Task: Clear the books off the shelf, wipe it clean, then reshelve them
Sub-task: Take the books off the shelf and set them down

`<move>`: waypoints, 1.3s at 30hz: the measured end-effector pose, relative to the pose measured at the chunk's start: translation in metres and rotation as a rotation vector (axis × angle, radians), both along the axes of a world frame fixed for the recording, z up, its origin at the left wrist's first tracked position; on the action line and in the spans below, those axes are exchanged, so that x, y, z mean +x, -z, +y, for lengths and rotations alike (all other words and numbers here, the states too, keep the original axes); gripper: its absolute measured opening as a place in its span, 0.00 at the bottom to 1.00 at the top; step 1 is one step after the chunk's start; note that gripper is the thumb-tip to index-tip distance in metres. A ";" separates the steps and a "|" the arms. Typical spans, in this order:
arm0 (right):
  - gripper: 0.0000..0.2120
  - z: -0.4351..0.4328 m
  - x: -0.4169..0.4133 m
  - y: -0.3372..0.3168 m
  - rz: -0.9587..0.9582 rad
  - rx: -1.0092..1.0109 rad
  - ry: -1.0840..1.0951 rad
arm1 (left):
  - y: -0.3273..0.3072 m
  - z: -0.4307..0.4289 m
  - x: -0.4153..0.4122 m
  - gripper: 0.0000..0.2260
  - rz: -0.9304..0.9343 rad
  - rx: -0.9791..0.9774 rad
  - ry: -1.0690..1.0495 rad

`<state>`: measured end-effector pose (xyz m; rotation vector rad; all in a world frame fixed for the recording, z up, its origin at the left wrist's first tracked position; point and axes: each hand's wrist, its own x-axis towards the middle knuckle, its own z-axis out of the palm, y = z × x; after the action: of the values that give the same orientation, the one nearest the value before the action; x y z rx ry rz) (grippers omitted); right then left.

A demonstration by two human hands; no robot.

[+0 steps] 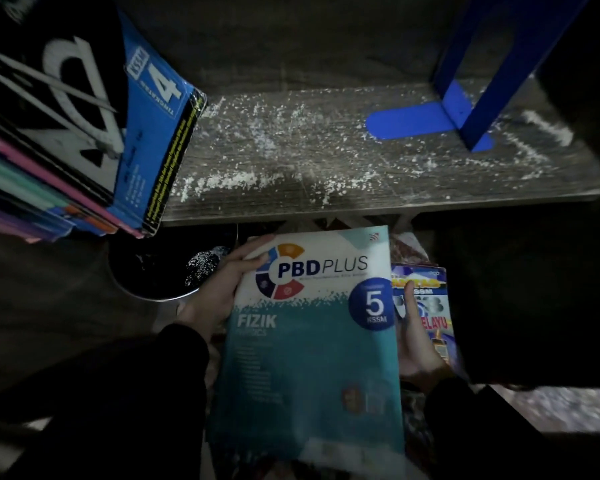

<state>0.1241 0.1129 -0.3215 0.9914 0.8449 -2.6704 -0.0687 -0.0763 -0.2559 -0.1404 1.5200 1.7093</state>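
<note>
I judge the clearing to be partly done and the wiping not yet started. The wooden shelf [326,174] is bare across its middle but speckled with white dust and crumbs, thickest along its near edge. At its left end a stack of books [66,150] is still on the board, leaning, with a blue Tingkatan 4 book [153,133] outermost. A blue bookend [465,112] stands at the far right.

The teal Fizik workbook [312,341] is off the shelf, held below and in front of the near edge. My left hand [215,296] grips its upper left corner, fingers curled over the cover. My right hand [420,351] sits at its right edge with the thumb laid on a Bahasa Melayu book [433,299] underneath; its fingers are hidden, so I cannot tell what it clasps.

For room, the bare stretch between stack and bookend is the open lane. The shelf's near edge is just above the workbook's top, and a round dark container [146,271] sits low on the left, near my left hand.
</note>
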 end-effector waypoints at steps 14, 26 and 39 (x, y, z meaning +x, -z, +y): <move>0.40 0.003 -0.027 0.033 -0.056 0.760 -0.312 | 0.085 0.023 0.016 0.20 0.260 -0.253 -0.127; 0.38 -0.019 -0.049 0.082 -0.205 1.027 -0.299 | 0.153 0.011 0.001 0.32 0.456 -0.406 0.094; 0.27 -0.037 -0.061 0.020 -0.276 1.415 -0.609 | 0.059 0.023 0.025 0.18 0.561 -0.874 0.805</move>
<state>0.0629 0.0764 -0.3415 0.9405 2.4781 -1.1327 -0.0434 -0.0535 -0.3152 0.4843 2.2330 0.3873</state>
